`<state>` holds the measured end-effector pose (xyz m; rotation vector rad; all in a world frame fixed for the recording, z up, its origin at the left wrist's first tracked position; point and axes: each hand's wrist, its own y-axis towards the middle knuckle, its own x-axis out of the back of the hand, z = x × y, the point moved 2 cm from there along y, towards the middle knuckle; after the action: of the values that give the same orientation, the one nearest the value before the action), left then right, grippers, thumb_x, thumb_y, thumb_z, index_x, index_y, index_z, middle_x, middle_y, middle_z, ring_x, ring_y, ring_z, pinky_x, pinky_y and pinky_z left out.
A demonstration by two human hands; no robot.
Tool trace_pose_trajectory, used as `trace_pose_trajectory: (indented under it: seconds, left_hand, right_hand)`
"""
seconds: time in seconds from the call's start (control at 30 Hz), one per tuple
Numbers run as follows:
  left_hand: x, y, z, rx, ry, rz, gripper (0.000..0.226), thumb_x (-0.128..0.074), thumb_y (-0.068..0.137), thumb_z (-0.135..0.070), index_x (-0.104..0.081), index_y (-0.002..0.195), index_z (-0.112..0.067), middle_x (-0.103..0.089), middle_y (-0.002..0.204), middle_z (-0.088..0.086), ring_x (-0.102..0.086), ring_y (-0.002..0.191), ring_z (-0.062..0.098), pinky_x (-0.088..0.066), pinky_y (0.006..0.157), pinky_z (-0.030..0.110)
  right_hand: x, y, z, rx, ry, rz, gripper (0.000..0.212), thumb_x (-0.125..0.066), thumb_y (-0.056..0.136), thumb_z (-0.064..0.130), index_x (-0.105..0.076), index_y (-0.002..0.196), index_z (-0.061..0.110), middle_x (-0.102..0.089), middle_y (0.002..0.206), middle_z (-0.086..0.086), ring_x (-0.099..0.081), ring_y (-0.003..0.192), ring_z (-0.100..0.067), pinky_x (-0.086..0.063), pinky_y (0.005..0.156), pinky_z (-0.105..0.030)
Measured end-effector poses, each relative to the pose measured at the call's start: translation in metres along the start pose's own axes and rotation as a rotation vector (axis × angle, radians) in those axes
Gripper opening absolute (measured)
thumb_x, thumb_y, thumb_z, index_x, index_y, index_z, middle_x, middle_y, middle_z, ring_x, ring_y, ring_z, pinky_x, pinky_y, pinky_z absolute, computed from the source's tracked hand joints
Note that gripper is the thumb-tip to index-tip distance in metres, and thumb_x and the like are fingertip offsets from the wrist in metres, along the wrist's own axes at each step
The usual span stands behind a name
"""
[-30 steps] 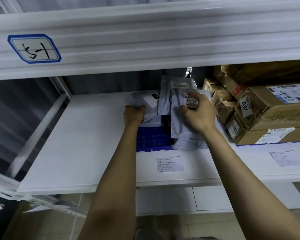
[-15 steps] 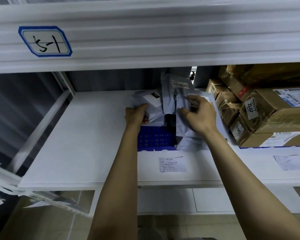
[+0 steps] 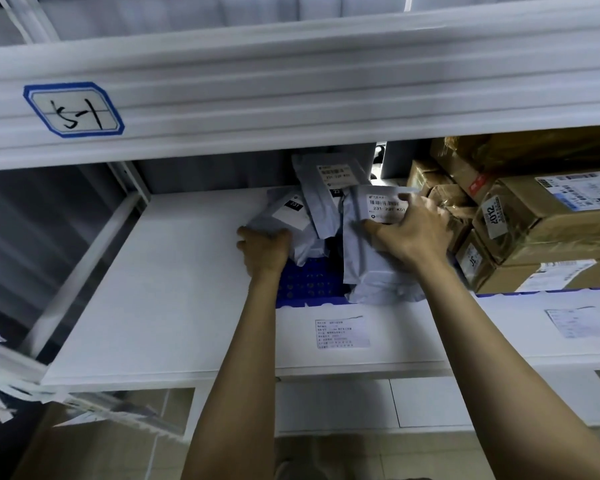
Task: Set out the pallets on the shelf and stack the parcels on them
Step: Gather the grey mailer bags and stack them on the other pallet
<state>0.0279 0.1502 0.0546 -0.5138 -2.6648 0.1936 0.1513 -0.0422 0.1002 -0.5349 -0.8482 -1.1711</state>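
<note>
A blue perforated pallet point(image 3: 303, 284) lies on the white shelf point(image 3: 174, 289), mostly covered by grey plastic mailer bags. My left hand point(image 3: 264, 249) grips the lower edge of the left grey bag point(image 3: 284, 216) with a black "231" tag. My right hand point(image 3: 413, 230) holds the front grey bag point(image 3: 368, 268), thumb on its face, fingers around its white barcode label. A third grey bag point(image 3: 326, 188) stands upright behind them. Brown cardboard parcels point(image 3: 534, 230) are stacked at the right on another blue pallet point(image 3: 548, 292).
The shelf above carries a blue-bordered label point(image 3: 73, 110) on its white front beam. The left half of the shelf board is bare. Paper stickers point(image 3: 342, 332) sit on the shelf's front strip. Loose white papers point(image 3: 0, 382) hang at the lower left.
My right hand has shifted right and up on the front bag, uncovering more of its label. My left hand stays curled on the left bag. The camera has shifted slightly.
</note>
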Motion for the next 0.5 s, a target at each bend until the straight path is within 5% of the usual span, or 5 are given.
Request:
trace_pose_trajectory:
  seconds: [0.1,0.23,0.43,0.5]
  left_hand:
    - [-0.004,-0.009,-0.013,-0.219,0.323,-0.147,0.078,-0.067,0.082,-0.027,-0.023,0.144,-0.006,-0.036,0.139,0.017,-0.043,0.122,0.033,-0.047,0.09,0.042]
    - [-0.034,-0.018,-0.031,-0.478,0.504,-0.058,0.057,-0.056,0.088,-0.033,-0.042,0.133,-0.003,-0.049,0.133,0.019,-0.043,0.121,0.035,-0.044,0.094,0.043]
    - [-0.065,-0.018,-0.048,-0.433,0.599,0.061,0.056,-0.046,0.095,-0.035,-0.037,0.137,0.0,-0.049,0.136,0.019,-0.046,0.121,0.035,-0.043,0.092,0.042]
    - [-0.067,-0.014,-0.052,-0.404,0.582,0.067,0.051,-0.044,0.097,-0.032,-0.038,0.136,0.001,-0.05,0.135,0.018,-0.049,0.119,0.034,-0.044,0.09,0.041]
  right_hand:
    - [0.0,-0.003,-0.005,-0.035,-0.046,0.098,0.121,-0.064,0.054,0.086,-0.028,0.147,0.017,-0.01,0.16,-0.013,-0.017,0.144,-0.041,-0.026,0.112,-0.06]
    - [-0.01,0.002,-0.01,-0.048,-0.11,0.157,0.123,-0.061,0.044,0.089,-0.034,0.139,0.016,-0.021,0.153,-0.016,-0.033,0.135,-0.04,-0.039,0.104,-0.055]
    - [-0.009,0.005,-0.016,-0.042,-0.109,0.117,0.125,-0.049,0.032,0.096,-0.044,0.128,0.016,-0.029,0.147,-0.012,-0.043,0.124,-0.033,-0.049,0.089,-0.047]
    - [-0.002,0.004,-0.019,-0.073,-0.009,0.099,0.117,-0.064,0.045,0.086,-0.035,0.136,0.018,-0.03,0.145,-0.012,-0.045,0.122,-0.032,-0.05,0.087,-0.044]
